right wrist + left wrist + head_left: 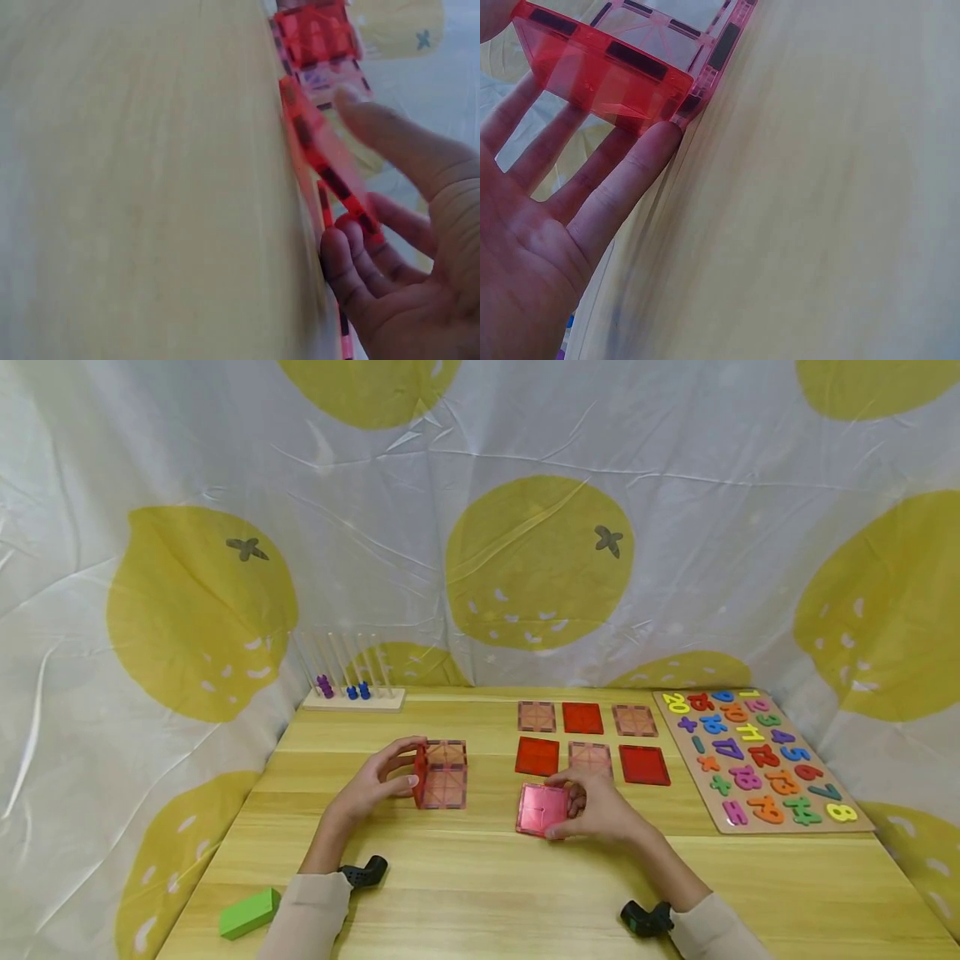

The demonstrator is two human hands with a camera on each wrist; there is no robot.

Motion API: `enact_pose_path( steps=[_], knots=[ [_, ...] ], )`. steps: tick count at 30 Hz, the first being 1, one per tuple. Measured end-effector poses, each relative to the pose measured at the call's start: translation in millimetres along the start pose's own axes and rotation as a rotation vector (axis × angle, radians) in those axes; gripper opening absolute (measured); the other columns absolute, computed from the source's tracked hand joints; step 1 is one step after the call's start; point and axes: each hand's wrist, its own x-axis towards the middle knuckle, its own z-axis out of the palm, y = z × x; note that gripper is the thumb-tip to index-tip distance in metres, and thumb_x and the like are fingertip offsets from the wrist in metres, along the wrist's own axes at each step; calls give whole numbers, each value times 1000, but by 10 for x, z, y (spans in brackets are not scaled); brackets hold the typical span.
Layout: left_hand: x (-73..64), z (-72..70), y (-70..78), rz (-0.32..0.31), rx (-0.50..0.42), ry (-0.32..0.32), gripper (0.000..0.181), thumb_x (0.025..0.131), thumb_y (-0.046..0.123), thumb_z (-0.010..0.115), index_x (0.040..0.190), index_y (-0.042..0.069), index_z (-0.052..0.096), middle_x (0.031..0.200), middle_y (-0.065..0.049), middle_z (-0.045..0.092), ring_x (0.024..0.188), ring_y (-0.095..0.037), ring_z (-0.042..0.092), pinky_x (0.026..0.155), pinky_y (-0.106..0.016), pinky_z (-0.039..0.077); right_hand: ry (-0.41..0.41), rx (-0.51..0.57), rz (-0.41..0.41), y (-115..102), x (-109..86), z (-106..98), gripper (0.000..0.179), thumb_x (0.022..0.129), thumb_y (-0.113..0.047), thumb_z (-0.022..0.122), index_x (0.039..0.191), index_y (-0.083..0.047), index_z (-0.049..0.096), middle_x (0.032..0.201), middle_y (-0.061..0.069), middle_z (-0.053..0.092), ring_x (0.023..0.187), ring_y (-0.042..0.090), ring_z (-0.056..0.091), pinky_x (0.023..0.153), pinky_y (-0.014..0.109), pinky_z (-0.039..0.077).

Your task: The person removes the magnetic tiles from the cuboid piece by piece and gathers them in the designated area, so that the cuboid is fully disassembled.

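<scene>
Right hand (597, 810): pinches red magnetic tile (540, 808), tilted over the bench (465, 893)
Left hand (544, 240): holds upright tile (604, 79) between thumb and fingers
Tile handling: probably light, stiff, slippery; better take by edges

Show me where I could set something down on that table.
Bare tabletop lies between the left sleeve and right sleeve, between the peg rack and left hand, and in front of the number board. It's crowded beyond the right hand, where six tiles lie close together beside that board.
</scene>
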Motion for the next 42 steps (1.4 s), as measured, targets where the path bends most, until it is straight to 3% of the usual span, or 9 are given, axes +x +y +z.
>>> enact_pose_path(
  steps=[3, 8, 15, 21, 26, 29, 35, 42],
  knots=[
    [-2, 1, -3, -13, -8, 1, 61, 101, 12, 62, 158, 15, 39, 164, -17, 32, 145, -52, 34, 93, -44, 61, -12, -107, -43, -15, -13, 26, 69, 64, -42, 99, 123, -23, 69, 110, -3, 60, 83, 18, 55, 70, 24, 50],
    [0, 9, 2, -19, -17, 1, 62, 101, 12, 62, 158, 16, 39, 164, -16, 33, 146, -51, 34, 93, -45, 61, 11, -222, -62, -44, -16, 80, 61, 68, -48, 95, 120, -28, 71, 117, -8, 58, 98, 15, 52, 84, 33, 48],
    [1, 38, 12, -13, -10, 2, 61, 101, 11, 62, 158, 19, 40, 165, -14, 33, 146, -49, 35, 94, -44, 60, 35, -241, -18, -81, 14, 122, 59, 72, -41, 93, 123, -22, 71, 130, -2, 59, 121, 23, 54, 104, 52, 47],
    [13, 52, 25, -2, 8, 7, 60, 101, 12, 62, 157, 18, 41, 164, -15, 34, 145, -50, 35, 94, -45, 60, 16, -246, 29, -128, 9, 107, 57, 73, -38, 93, 123, -20, 72, 140, 8, 58, 149, 42, 35, 117, 65, 35],
    [19, 48, 29, -4, 7, 9, 60, 101, 13, 62, 157, 18, 42, 164, -13, 33, 145, -50, 35, 93, -45, 61, 15, -243, 8, -138, 24, 74, 59, 74, -42, 92, 124, -19, 70, 127, 2, 59, 117, 25, 55, 98, 46, 52],
    [20, 41, 17, 13, 22, 13, 59, 101, 12, 63, 156, 18, 42, 162, -13, 33, 145, -50, 35, 91, -44, 62, 28, -246, -17, -120, 41, 54, 60, 76, -47, 90, 124, -17, 70, 116, 1, 60, 98, 17, 53, 82, 32, 49],
    [11, 30, -1, 58, 47, 23, 59, 100, 9, 64, 155, 14, 43, 158, -15, 36, 143, -52, 37, 90, -40, 62, 54, -157, -5, -119, 62, 39, 56, 82, -41, 87, 125, -11, 69, 115, 5, 65, 95, 18, 57, 80, 29, 52],
    [-5, 6, -2, 92, 99, 33, 59, 99, 8, 65, 154, 12, 45, 155, -18, 40, 140, -53, 40, 95, -33, 58, 82, -77, -85, -190, 144, 56, 52, 87, -37, 84, 125, -5, 69, 114, 12, 69, 97, 26, 62, 82, 32, 57]
  ],
)
